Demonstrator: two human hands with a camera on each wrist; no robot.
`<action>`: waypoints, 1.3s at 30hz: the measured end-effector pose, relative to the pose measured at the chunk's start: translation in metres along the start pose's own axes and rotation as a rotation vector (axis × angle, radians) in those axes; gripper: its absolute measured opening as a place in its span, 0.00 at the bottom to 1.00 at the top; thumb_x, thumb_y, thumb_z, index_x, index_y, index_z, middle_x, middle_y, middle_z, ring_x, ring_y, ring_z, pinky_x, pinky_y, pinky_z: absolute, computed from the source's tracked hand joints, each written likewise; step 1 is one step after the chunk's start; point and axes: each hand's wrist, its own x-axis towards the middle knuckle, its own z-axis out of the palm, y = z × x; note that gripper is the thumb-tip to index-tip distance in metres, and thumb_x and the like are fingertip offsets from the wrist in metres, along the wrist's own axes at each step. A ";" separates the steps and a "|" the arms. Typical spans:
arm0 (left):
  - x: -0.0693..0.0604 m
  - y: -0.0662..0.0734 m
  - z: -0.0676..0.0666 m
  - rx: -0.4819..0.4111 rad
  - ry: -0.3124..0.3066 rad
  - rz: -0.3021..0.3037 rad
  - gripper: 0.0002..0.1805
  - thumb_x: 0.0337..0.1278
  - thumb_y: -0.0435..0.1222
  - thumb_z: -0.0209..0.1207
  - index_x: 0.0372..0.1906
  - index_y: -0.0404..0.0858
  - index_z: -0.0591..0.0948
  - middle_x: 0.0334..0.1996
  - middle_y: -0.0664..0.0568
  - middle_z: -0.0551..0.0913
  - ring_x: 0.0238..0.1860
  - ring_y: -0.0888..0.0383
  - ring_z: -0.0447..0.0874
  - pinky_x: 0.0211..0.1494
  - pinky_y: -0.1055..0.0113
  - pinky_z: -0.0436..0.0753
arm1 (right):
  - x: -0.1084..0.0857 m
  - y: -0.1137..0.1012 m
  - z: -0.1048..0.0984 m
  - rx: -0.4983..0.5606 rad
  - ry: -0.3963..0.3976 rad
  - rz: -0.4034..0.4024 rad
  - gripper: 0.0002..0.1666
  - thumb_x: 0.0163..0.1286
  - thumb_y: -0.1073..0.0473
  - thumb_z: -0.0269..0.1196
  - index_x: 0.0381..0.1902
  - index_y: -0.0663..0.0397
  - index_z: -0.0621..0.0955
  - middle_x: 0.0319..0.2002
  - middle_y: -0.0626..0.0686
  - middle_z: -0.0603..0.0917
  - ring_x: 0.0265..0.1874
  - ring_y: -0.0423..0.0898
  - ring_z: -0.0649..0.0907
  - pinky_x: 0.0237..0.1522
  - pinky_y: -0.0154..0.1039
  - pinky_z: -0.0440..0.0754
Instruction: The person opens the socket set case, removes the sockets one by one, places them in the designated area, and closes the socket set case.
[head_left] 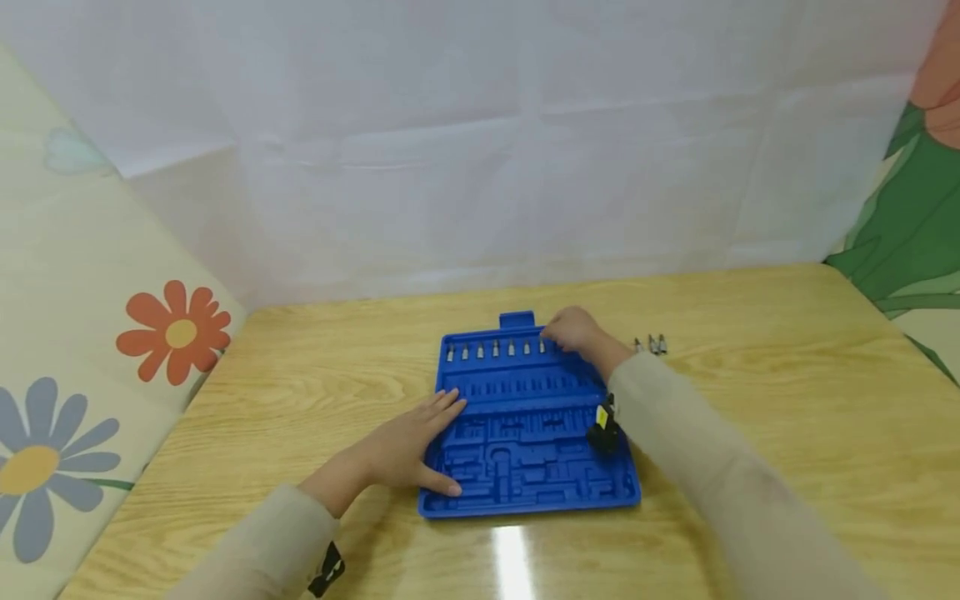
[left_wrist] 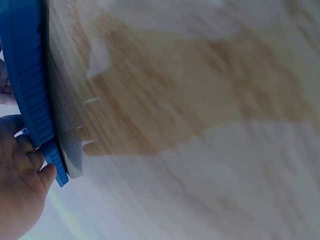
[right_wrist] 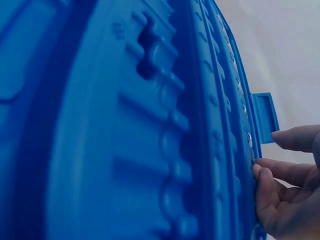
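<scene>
A blue moulded plastic tool case point(head_left: 525, 500) lies unfolded on the table, its small latch tab point(head_left: 517, 319) at the far edge. Several short silver bits with dark tips point(head_left: 496, 348) stand in a line along its far row. My left hand point(head_left: 408, 442) rests on the case's left edge with fingers spread. At the right end of the filled slots, my right hand point(head_left: 576, 332) has thumb and forefinger pinched together at the row. In the right wrist view those fingertips point(right_wrist: 256, 170) meet at the case's far side, and the small bit between them is mostly hidden.
Three loose bits point(head_left: 652, 344) lie on the wood-grain table point(head_left: 750, 375), right of the case. White sheeting point(head_left: 480, 167) hangs behind the table. Flower-patterned cloth point(head_left: 75, 333) stands along the left side, with more at the right.
</scene>
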 end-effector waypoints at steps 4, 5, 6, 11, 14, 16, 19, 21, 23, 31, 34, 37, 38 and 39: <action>-0.002 0.001 0.000 -0.011 -0.008 0.000 0.59 0.30 0.68 0.53 0.66 0.37 0.49 0.66 0.44 0.44 0.65 0.47 0.38 0.61 0.51 0.51 | 0.054 0.044 0.020 -0.112 0.021 -0.039 0.20 0.47 0.58 0.64 0.07 0.54 0.65 0.10 0.47 0.61 0.11 0.45 0.64 0.15 0.41 0.65; -0.003 0.002 0.000 -0.014 -0.009 0.000 0.59 0.30 0.68 0.53 0.66 0.37 0.49 0.66 0.44 0.44 0.65 0.47 0.38 0.61 0.52 0.51 | 0.055 0.045 0.021 -0.150 0.025 -0.044 0.22 0.48 0.57 0.63 0.06 0.50 0.64 0.10 0.46 0.60 0.11 0.45 0.63 0.15 0.41 0.64; -0.003 0.002 0.000 -0.019 -0.011 0.002 0.59 0.30 0.68 0.53 0.66 0.37 0.49 0.66 0.44 0.44 0.65 0.47 0.38 0.61 0.51 0.51 | 0.057 0.048 0.023 -0.178 0.032 -0.064 0.22 0.48 0.57 0.62 0.05 0.49 0.63 0.09 0.45 0.60 0.10 0.45 0.62 0.14 0.40 0.63; -0.004 0.004 -0.001 -0.022 -0.012 0.009 0.59 0.30 0.68 0.52 0.66 0.37 0.49 0.66 0.44 0.43 0.65 0.47 0.37 0.61 0.52 0.51 | 0.004 -0.005 0.010 -0.175 0.002 0.072 0.12 0.51 0.56 0.61 0.16 0.55 0.73 0.20 0.50 0.70 0.21 0.47 0.70 0.24 0.40 0.70; -0.003 0.005 -0.001 -0.021 -0.009 0.010 0.59 0.30 0.68 0.52 0.66 0.37 0.49 0.66 0.44 0.43 0.65 0.47 0.37 0.61 0.51 0.51 | -0.024 -0.035 0.002 -0.152 -0.038 0.180 0.14 0.56 0.58 0.59 0.35 0.66 0.77 0.34 0.56 0.75 0.34 0.50 0.74 0.36 0.43 0.74; -0.002 0.006 -0.002 -0.019 -0.007 0.011 0.59 0.30 0.68 0.52 0.66 0.37 0.49 0.66 0.44 0.43 0.65 0.48 0.37 0.61 0.52 0.50 | -0.033 -0.041 -0.002 -0.143 -0.050 0.190 0.20 0.57 0.58 0.59 0.42 0.69 0.75 0.41 0.59 0.76 0.40 0.51 0.74 0.40 0.44 0.74; -0.002 0.007 -0.002 -0.014 -0.008 0.010 0.59 0.29 0.68 0.52 0.66 0.37 0.49 0.66 0.45 0.43 0.65 0.48 0.37 0.61 0.52 0.51 | -0.039 -0.044 -0.006 -0.117 -0.056 0.195 0.22 0.58 0.58 0.58 0.47 0.69 0.73 0.46 0.60 0.74 0.45 0.53 0.73 0.44 0.44 0.73; -0.001 0.008 -0.003 -0.011 -0.009 0.009 0.59 0.30 0.68 0.53 0.66 0.37 0.49 0.66 0.45 0.43 0.65 0.48 0.37 0.61 0.52 0.51 | -0.042 -0.043 -0.008 -0.105 -0.044 0.196 0.22 0.57 0.59 0.58 0.46 0.69 0.73 0.47 0.60 0.74 0.46 0.52 0.73 0.45 0.44 0.72; -0.001 0.009 -0.004 -0.011 -0.011 0.008 0.59 0.30 0.68 0.53 0.66 0.37 0.49 0.66 0.45 0.44 0.65 0.48 0.38 0.61 0.52 0.51 | -0.042 -0.041 -0.008 -0.086 -0.030 0.202 0.21 0.57 0.61 0.58 0.46 0.69 0.73 0.47 0.60 0.74 0.46 0.52 0.73 0.46 0.43 0.72; -0.002 0.010 -0.003 -0.013 -0.012 0.006 0.59 0.30 0.68 0.53 0.66 0.37 0.49 0.66 0.45 0.43 0.65 0.48 0.38 0.61 0.52 0.51 | -0.045 -0.038 -0.013 0.016 -0.043 0.221 0.20 0.57 0.60 0.58 0.47 0.65 0.73 0.48 0.59 0.73 0.47 0.54 0.71 0.47 0.47 0.71; -0.003 0.010 -0.003 -0.014 -0.010 0.005 0.59 0.29 0.68 0.53 0.66 0.37 0.49 0.66 0.45 0.43 0.65 0.48 0.38 0.61 0.52 0.51 | -0.047 -0.038 -0.013 0.042 -0.049 0.200 0.19 0.57 0.60 0.58 0.47 0.63 0.74 0.50 0.59 0.72 0.49 0.53 0.70 0.48 0.47 0.69; -0.003 0.010 -0.004 -0.018 -0.015 -0.001 0.59 0.29 0.68 0.53 0.66 0.37 0.49 0.66 0.45 0.43 0.65 0.48 0.38 0.61 0.52 0.51 | -0.047 -0.038 -0.013 0.060 -0.066 0.179 0.16 0.58 0.61 0.57 0.45 0.62 0.75 0.51 0.57 0.71 0.51 0.53 0.69 0.50 0.48 0.67; -0.003 0.010 -0.005 -0.019 -0.019 -0.004 0.59 0.29 0.68 0.53 0.66 0.37 0.49 0.66 0.45 0.43 0.65 0.48 0.38 0.61 0.52 0.51 | -0.046 -0.037 -0.013 0.066 -0.075 0.175 0.16 0.59 0.61 0.57 0.45 0.62 0.75 0.52 0.57 0.70 0.52 0.53 0.68 0.51 0.48 0.67; -0.003 0.011 -0.006 -0.020 -0.021 -0.006 0.59 0.30 0.68 0.53 0.66 0.37 0.49 0.66 0.45 0.43 0.65 0.48 0.37 0.61 0.52 0.51 | -0.046 -0.037 -0.013 0.072 -0.085 0.169 0.16 0.60 0.61 0.56 0.45 0.62 0.75 0.53 0.58 0.70 0.53 0.53 0.67 0.51 0.48 0.66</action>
